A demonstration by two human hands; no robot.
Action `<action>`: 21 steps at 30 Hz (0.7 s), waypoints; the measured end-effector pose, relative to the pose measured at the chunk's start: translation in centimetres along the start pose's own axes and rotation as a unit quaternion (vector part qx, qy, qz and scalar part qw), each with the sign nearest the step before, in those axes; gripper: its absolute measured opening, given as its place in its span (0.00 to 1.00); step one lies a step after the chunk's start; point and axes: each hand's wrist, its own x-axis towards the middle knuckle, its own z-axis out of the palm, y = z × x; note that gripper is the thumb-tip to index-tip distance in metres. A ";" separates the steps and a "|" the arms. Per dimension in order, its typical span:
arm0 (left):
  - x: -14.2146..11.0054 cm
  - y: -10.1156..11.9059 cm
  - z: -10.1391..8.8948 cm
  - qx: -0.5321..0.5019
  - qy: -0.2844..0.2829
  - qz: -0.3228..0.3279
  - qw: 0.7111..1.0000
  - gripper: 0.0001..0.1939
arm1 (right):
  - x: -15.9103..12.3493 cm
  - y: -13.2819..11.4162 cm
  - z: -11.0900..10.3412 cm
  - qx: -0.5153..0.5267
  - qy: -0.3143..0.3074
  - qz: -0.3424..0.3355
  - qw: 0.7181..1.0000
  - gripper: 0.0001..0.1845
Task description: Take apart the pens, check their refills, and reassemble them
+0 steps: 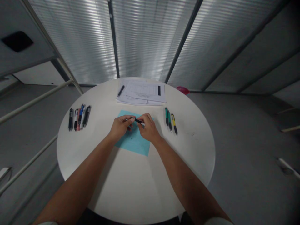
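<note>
As the person is working at a round white table (194, 156), a grey floor is spreading out around it, and a pink obj. (183, 90) is showing just past the far edge. Toward the far side of the tabletop, a stack of printed papers (142, 92) is lying flat, w/ a black pen (121, 91) resting on its left part. Nearer the person, a light-blue sheet (133, 142) is lying at an angle, approx. mid-table. Left of the sheet, a tight grp of mixed-colour pens (79, 117) is lying side by side. Right of it, a 2nd grp of pens (170, 121), 2 green and 1 yellow, is lying just beside the sheet.

Both hands are working close together above the sheet, almost touching. The L hand (120, 128) is pinching a slim black pen (137, 120) from the left, and the R hand (148, 127) is pinching the same pen from the right. Both grips are closed on it; exact finger placement is too small to tell. The pen is lying roughly level, btwn the hands.
</note>
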 end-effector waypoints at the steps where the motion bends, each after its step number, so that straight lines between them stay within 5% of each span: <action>1: 0.0 0.0 0.0 0.003 0.001 0.003 1.000 0.19 | -0.1 0.2 0.1 0.005 0.002 0.014 1.000 0.07; 8: 0.1 -0.3 -0.1 -0.022 0.000 0.001 1.000 0.18 | -0.2 1.5 1.0 0.126 0.063 0.163 0.976 0.18; 12: 0.3 -0.3 -0.2 -0.019 0.010 0.001 1.000 0.17 | 0.0 1.0 0.6 0.082 0.043 0.136 0.986 0.09; 21: 0.2 -0.1 -0.2 -0.024 0.007 0.005 1.000 0.18 | -0.2 0.7 0.3 0.050 0.012 0.071 0.996 0.10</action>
